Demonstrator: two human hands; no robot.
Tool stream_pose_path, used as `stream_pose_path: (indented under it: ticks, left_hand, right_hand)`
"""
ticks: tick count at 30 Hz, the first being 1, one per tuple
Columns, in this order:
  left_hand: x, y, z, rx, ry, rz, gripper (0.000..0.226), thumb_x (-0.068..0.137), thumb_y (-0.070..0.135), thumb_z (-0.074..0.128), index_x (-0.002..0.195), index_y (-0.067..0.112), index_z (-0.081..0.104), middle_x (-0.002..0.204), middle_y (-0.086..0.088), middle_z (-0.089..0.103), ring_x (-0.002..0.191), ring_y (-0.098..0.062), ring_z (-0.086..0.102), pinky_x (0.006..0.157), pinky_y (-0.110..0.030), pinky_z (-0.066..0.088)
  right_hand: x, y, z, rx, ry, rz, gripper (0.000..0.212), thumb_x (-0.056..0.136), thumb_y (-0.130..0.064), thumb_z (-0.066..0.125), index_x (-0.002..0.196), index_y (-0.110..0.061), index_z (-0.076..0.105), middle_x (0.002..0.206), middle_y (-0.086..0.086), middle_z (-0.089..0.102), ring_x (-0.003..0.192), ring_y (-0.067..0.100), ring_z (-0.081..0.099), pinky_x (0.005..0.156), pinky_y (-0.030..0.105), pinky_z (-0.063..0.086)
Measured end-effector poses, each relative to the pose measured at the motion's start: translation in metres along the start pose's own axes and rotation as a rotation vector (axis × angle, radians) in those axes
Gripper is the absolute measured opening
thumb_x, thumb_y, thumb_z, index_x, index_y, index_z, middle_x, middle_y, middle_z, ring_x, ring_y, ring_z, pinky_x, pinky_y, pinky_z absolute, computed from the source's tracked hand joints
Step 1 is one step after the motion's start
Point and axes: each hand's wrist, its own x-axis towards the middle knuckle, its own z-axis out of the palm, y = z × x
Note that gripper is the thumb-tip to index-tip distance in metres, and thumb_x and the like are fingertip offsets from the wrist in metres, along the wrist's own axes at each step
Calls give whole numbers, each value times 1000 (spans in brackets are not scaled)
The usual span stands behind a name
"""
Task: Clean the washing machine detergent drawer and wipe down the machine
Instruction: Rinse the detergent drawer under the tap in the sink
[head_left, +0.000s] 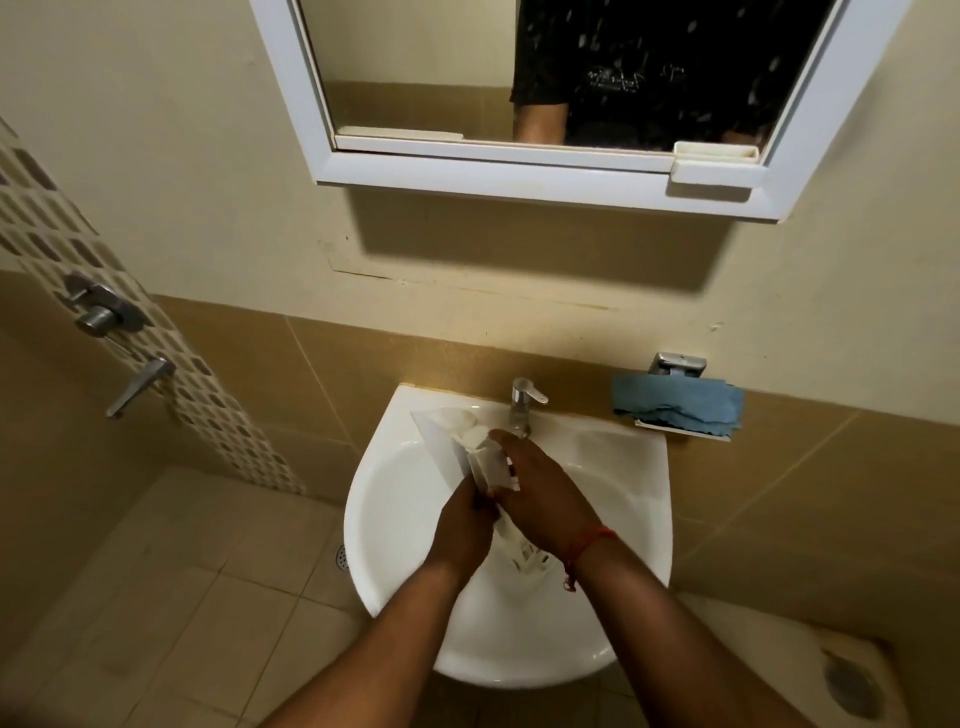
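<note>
A white plastic detergent drawer (447, 441) lies slanted over the white wash basin (623, 499), its front panel at the back left near the chrome tap (524, 402). My left hand (467, 519) grips the drawer's middle from the left. My right hand (540, 488) lies over the drawer from the right, fingers closed on a small white insert piece (491, 465). The drawer's rear end (530, 558) sticks out below my right wrist. A blue cloth (680, 405) rests on a wall holder to the right of the tap.
A white-framed mirror (545, 104) hangs on the wall above the basin. Shower valve handles (119, 343) sit on the tiled wall at left. A floor drain (341, 557) lies left of the basin. A toilet tank lid (831, 670) is at lower right.
</note>
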Motion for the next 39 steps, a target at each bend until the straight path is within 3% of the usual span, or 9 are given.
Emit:
stream_pose_path:
  ticks: [9, 14, 17, 21, 26, 30, 34, 37, 39]
  left_hand:
    - [3, 5, -25, 99, -116, 2, 32, 97, 8, 50, 121, 23, 62, 110, 2, 68, 100, -18, 66, 80, -32, 58]
    - [-4, -5, -77, -301, 275, -68, 18, 93, 4, 48, 86, 2, 65, 70, -18, 65, 71, -34, 63, 71, -47, 57]
    - [4, 0, -90, -404, 360, -27, 13, 97, 21, 53, 96, 13, 63, 90, -9, 67, 87, -26, 63, 80, -47, 56]
    - [17, 24, -83, -278, 46, 12, 46, 92, 60, 51, 133, 38, 52, 131, 15, 55, 119, -8, 52, 96, -41, 49]
    - [23, 34, -74, -177, 144, 77, 26, 101, 44, 45, 119, 35, 61, 122, 15, 60, 114, -4, 53, 89, -25, 43]
    - [26, 33, -74, -174, 173, 96, 30, 104, 38, 39, 121, 28, 62, 121, 13, 61, 113, -6, 53, 77, -14, 39]
    - [29, 26, -74, -153, 206, 124, 29, 104, 35, 40, 120, 24, 63, 118, 14, 63, 114, -3, 54, 85, -15, 39]
    - [32, 21, -76, -112, 199, 141, 28, 103, 35, 42, 119, 23, 63, 116, 14, 64, 111, -4, 56, 91, -21, 41]
    - [34, 20, -78, -99, 185, 141, 28, 103, 34, 43, 118, 23, 63, 114, 13, 64, 109, -3, 56, 91, -23, 42]
  right_hand:
    - [12, 3, 3, 150, 86, 18, 64, 80, -11, 67, 138, -29, 48, 137, -1, 53, 121, 17, 53, 98, 37, 51]
    - [19, 10, -12, 322, 69, 93, 66, 81, -2, 67, 135, -34, 50, 120, -10, 57, 106, 5, 56, 78, 14, 49]
    - [22, 16, -16, 362, 29, 94, 65, 82, 2, 65, 131, -39, 51, 122, -11, 58, 113, 5, 56, 78, 14, 51]
    - [25, 17, -11, 384, -15, 115, 62, 83, 2, 65, 130, -37, 55, 129, -12, 56, 121, 10, 55, 91, 19, 47]
    - [28, 19, -12, 405, -57, 110, 64, 84, 4, 61, 127, -42, 56, 134, -11, 56, 120, 6, 55, 80, 13, 50]
    - [32, 17, -24, 448, -150, 82, 56, 88, 2, 61, 132, -34, 56, 134, -10, 57, 121, 6, 56, 91, 18, 49]
    - [44, 16, -38, 691, 71, 175, 38, 93, -13, 57, 130, -19, 60, 131, 0, 62, 121, 15, 57, 100, 31, 47]
    - [67, 11, -40, 348, 245, 233, 28, 97, -14, 50, 121, -19, 63, 124, 4, 62, 107, 17, 57, 85, 20, 44]
    - [81, 9, -36, 236, 177, 291, 33, 98, -9, 48, 131, -10, 54, 128, 6, 56, 102, 13, 53, 73, 12, 41]
